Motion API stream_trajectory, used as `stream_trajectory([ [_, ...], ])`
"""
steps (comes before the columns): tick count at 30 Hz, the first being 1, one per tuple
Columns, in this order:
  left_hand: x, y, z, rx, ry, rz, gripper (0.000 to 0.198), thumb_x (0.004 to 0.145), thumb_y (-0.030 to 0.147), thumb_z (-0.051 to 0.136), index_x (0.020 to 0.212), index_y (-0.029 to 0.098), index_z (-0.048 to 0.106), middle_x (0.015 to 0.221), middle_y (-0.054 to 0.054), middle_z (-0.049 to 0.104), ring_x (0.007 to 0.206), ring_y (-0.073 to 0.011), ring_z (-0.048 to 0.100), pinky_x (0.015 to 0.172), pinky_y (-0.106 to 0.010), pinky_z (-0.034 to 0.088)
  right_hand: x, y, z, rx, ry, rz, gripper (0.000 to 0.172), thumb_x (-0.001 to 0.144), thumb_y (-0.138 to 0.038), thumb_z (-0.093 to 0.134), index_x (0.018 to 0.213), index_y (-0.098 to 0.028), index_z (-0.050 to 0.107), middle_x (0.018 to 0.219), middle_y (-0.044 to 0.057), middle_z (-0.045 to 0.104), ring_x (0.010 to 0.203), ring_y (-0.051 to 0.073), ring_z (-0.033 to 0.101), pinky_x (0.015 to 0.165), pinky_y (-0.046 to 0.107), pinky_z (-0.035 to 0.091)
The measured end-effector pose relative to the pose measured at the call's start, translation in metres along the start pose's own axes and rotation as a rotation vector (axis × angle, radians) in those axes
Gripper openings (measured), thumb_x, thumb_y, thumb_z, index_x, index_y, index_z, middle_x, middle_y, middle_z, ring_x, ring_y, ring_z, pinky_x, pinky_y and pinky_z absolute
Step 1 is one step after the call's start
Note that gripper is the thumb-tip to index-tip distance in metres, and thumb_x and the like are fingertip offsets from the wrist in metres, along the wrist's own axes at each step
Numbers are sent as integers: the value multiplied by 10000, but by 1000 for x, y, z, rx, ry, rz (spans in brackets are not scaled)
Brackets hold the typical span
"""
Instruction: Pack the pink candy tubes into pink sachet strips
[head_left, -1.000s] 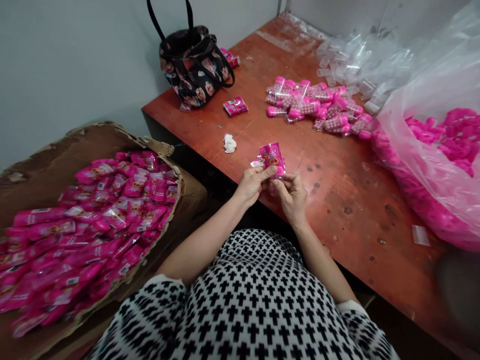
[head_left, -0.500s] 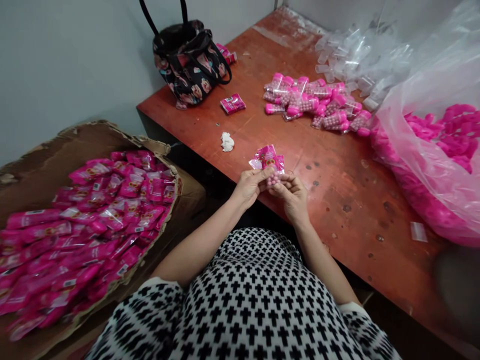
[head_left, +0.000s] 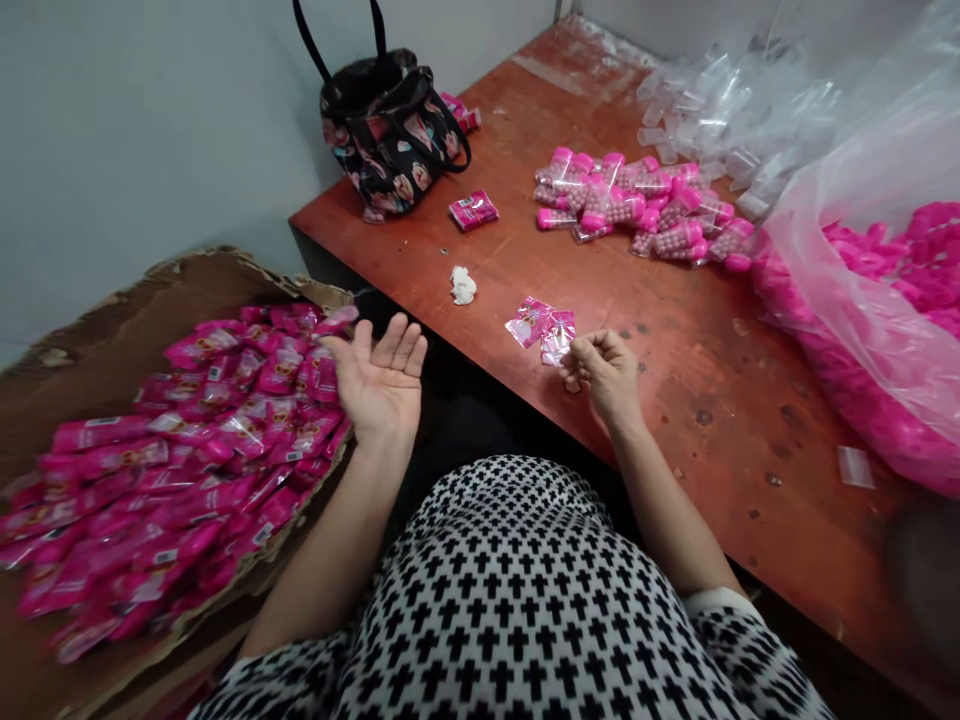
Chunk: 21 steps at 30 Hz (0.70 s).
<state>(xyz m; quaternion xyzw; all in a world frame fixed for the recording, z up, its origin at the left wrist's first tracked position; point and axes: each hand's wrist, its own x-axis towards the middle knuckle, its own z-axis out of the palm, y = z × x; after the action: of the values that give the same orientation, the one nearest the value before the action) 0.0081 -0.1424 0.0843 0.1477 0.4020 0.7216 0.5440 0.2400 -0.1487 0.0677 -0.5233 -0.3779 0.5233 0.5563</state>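
Note:
My left hand (head_left: 381, 385) is open, palm up and fingers spread, beside the carton's right edge. Just past its thumb, a blurred pink packet (head_left: 337, 320) shows over the carton. My right hand (head_left: 606, 372) is over the table's front edge, thumb and fingers pinched together; what they hold is too small to make out. Its fingertips meet the edge of a flat, shiny pink wrapper (head_left: 557, 338), which overlaps a second one (head_left: 531, 320). Many filled pink packets (head_left: 247, 430) lie heaped in the carton (head_left: 187, 280).
Bead-filled bottles with pink caps (head_left: 622, 205) lie piled on the red table (head_left: 675, 330). Behind them are clear empty tubes (head_left: 720, 100). A bag of pink caps (head_left: 847, 350) stands right. A floral handbag (head_left: 397, 150), flat pink packs (head_left: 474, 210) and white crumpled material (head_left: 463, 286) are left.
My left hand has moved left to the carton and opened. The pink packet and beads between both hands have left that spot. My right hand stays near the wrappers, slightly further right.

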Motion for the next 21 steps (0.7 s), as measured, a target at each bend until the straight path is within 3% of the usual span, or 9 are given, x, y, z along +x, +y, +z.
stream_trajectory([
  [1,6,-6,-2,80,25,23,463,801,564,565,1039,167,582,899,-50,740,870,-175,691,901,-378,499,1,0,-3,-16,19,3,275,733,-416,699,760,-193,539,589,-41,644,448,85,591,400,169,448],
  [3,19,-29,0,398,-54,91,478,757,468,666,1128,178,582,989,-82,726,958,-207,673,967,-429,454,3,0,-6,-45,30,13,290,727,-430,698,752,-192,535,584,-41,639,435,84,581,382,168,432],
  [6,35,-69,14,1058,-434,359,414,768,409,667,1134,217,644,1276,-90,604,1261,-255,485,1117,-449,266,4,1,-3,-93,6,37,297,727,-444,692,747,-194,532,579,-40,633,423,81,567,362,165,406],
  [9,43,-93,30,1446,-629,512,326,822,359,610,1132,269,664,1359,-55,537,1355,-287,354,1149,-514,118,4,0,-1,-143,-41,45,286,734,-440,686,748,-199,534,576,-39,630,433,83,566,372,168,411],
  [11,45,-100,35,1523,-631,546,271,845,346,577,1085,284,688,1351,-41,546,1360,-289,341,1148,-534,94,7,0,-1,-168,-75,40,276,744,-440,675,744,-205,530,572,-38,625,437,89,562,373,176,408],
  [15,45,-104,34,1460,-576,572,201,840,338,583,964,282,730,1251,-27,625,1330,-279,384,1151,-535,90,21,2,-2,-220,-103,20,279,746,-448,667,732,-204,533,599,-28,624,478,98,559,418,203,430],
  [21,34,-105,30,1248,-540,643,169,837,293,591,926,270,733,1186,-28,663,1285,-244,449,1142,-515,158,43,15,14,-194,3,-57,368,689,-423,710,932,-211,533,835,-6,644,710,120,612,602,242,495],
])
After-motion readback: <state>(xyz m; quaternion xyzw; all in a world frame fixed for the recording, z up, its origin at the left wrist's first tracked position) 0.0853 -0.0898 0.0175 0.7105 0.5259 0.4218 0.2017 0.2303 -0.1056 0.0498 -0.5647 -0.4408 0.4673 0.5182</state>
